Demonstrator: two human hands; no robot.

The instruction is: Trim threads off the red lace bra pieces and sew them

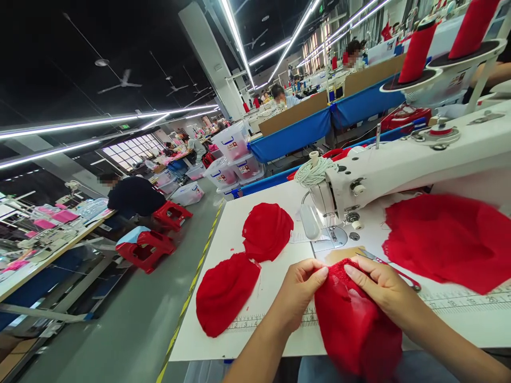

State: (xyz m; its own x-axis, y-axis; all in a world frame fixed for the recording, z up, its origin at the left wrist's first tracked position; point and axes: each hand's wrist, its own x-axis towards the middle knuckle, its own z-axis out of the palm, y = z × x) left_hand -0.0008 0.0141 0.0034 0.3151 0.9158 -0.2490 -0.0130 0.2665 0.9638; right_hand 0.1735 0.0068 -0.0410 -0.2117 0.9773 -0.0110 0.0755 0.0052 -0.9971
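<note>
A piece of red fabric hangs from my two hands over the front edge of the sewing table. My left hand pinches its upper left edge between thumb and fingers. At the upper right edge, my right hand grips the same cloth, thumb on top. Just behind the hands is the sewing machine, its needle area lit above a metal plate. Scissors with red handles lie beyond my right hand, partly covered by it.
Two rounded red fabric pieces lie on the left of the white table. A larger red cloth rests at the right. Red thread cones stand above the machine. Red stools and a seated person are across the aisle.
</note>
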